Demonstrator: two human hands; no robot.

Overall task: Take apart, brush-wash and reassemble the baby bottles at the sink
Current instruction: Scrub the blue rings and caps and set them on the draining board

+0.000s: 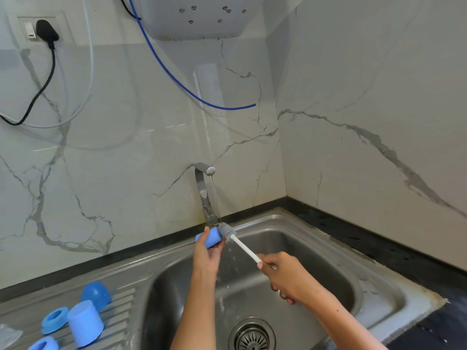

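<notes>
My left hand (207,251) grips a light blue bottle body (211,238), held on its side over the steel sink (328,251) under the tap (205,188). A thin stream of water runs down from the tap. My right hand (286,277) holds the white handle of a bottle brush (237,242). The brush's grey bristle head sits at the mouth of the bottle. On the draining board (118,314) at the lower left stand another light blue bottle body (85,323) upside down, a blue dome cap (96,295), a blue screw ring (54,319) and one more blue part (44,344).
The sink drain (252,335) lies below my forearms. A dark counter edge (379,248) runs behind and right of the sink. A marble wall has a plugged socket (45,30), a black cable and a hanging blue tube (202,99).
</notes>
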